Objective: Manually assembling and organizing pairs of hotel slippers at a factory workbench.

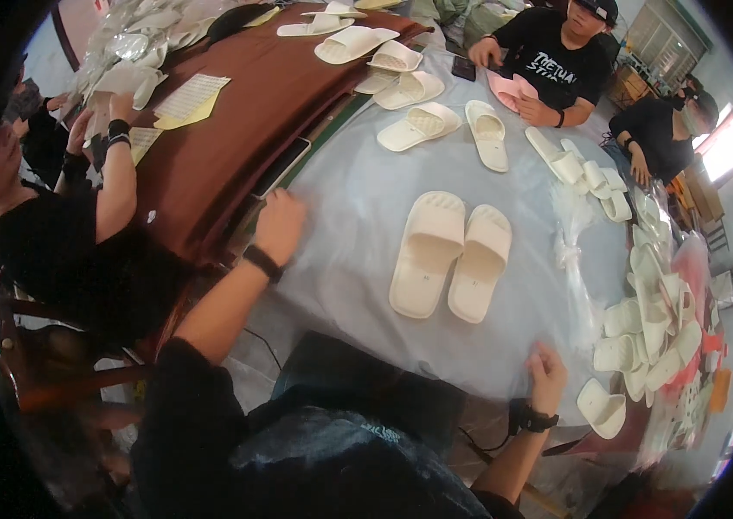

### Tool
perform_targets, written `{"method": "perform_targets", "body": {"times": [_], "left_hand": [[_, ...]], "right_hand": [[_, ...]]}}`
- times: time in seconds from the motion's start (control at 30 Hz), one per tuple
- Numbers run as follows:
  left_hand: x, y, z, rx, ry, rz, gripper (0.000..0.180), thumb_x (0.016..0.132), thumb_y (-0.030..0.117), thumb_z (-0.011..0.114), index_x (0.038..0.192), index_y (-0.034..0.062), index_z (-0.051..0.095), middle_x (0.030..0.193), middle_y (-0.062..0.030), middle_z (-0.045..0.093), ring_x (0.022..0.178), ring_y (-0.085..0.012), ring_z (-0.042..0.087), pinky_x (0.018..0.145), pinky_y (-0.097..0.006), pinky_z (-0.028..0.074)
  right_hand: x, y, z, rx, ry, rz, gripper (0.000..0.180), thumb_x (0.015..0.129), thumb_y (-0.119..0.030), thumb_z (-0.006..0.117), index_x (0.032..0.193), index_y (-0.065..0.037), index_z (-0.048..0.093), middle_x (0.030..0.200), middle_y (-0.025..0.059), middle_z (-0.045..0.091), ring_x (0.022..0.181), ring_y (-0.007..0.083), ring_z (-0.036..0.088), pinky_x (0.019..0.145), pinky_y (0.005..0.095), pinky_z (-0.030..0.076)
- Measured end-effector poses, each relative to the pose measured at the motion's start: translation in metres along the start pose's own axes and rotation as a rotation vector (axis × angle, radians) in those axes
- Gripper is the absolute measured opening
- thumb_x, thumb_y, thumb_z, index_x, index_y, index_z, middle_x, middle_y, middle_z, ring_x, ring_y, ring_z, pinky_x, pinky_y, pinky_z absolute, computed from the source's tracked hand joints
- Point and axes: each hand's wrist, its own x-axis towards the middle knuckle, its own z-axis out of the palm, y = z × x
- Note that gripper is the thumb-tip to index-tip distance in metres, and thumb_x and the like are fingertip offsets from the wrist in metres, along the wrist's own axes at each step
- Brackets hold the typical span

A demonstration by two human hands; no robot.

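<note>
Your left hand (280, 223) rests knuckles-up at the left edge of the clear plastic sheet (358, 225), fingers curled onto it; whether it pinches the sheet is hard to tell. Your right hand (548, 374) is closed loosely at the sheet's near edge, seemingly gripping it. The pair of cream slippers (451, 255) lies side by side between your hands, well apart from both. Your lap hides the sheet's nearest part.

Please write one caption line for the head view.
Pair of cream slippers lies between left hand and right hand.
</note>
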Motion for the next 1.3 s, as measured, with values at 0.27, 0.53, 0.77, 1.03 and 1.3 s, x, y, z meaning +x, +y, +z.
{"method": "perform_targets", "body": {"times": [0.27, 0.53, 0.77, 1.03, 1.3], "left_hand": [[-0.101, -0.028, -0.029, -0.25, 0.008, -0.157, 0.016, 0.084, 0.002, 0.052, 0.097, -0.0007, 0.06, 0.098, -0.0198, 0.056, 0.097, -0.0377, 0.057, 0.081, -0.043, 0.053], [-0.148, -0.043, -0.007, -0.561, 0.137, -0.486, 0.036, 0.091, 0.012, 0.057, 0.125, 0.0025, 0.057, 0.105, -0.025, 0.064, 0.101, -0.0407, 0.06, 0.084, -0.045, 0.049], [-0.153, -0.045, 0.028, -1.027, 0.249, -0.772, 0.039, 0.09, 0.036, 0.068, 0.101, 0.0, 0.058, 0.078, -0.0089, 0.063, 0.063, -0.0182, 0.062, 0.054, -0.03, 0.047], [-0.155, -0.053, 0.045, -1.581, 0.044, -0.762, 0.036, 0.092, 0.038, 0.065, 0.076, 0.0063, 0.059, 0.065, 0.0022, 0.052, 0.052, -0.0073, 0.05, 0.046, -0.021, 0.035], [-0.158, -0.065, 0.041, -1.681, -0.024, -0.788, 0.032, 0.094, 0.039, 0.063, 0.087, 0.0076, 0.06, 0.081, 0.0006, 0.06, 0.068, -0.0077, 0.057, 0.056, -0.022, 0.042]], "right_hand": [[-0.006, 0.01, -0.001, 0.052, 0.012, -0.075, 0.032, 0.088, -0.014, 0.066, 0.116, 0.001, 0.064, 0.083, 0.0007, 0.059, 0.076, 0.0104, 0.052, 0.072, 0.0241, 0.042], [-0.018, 0.003, 0.007, -0.028, 0.059, -0.123, 0.029, 0.085, -0.009, 0.068, 0.113, -0.001, 0.067, 0.086, -0.0004, 0.058, 0.08, 0.0106, 0.052, 0.074, 0.025, 0.043], [-0.015, 0.017, 0.006, 0.031, 0.07, -0.119, 0.029, 0.086, -0.008, 0.067, 0.114, -0.002, 0.067, 0.093, 0.0016, 0.061, 0.083, 0.011, 0.055, 0.076, 0.0257, 0.045], [-0.016, 0.026, 0.01, 0.106, 0.074, -0.113, 0.029, 0.085, -0.007, 0.067, 0.113, -0.004, 0.068, 0.094, 0.0023, 0.061, 0.084, 0.0121, 0.055, 0.079, 0.0267, 0.046], [-0.017, 0.018, 0.014, 0.022, 0.072, -0.2, 0.028, 0.085, -0.007, 0.067, 0.113, -0.004, 0.068, 0.096, 0.003, 0.06, 0.087, 0.013, 0.055, 0.08, 0.0265, 0.045]]}}
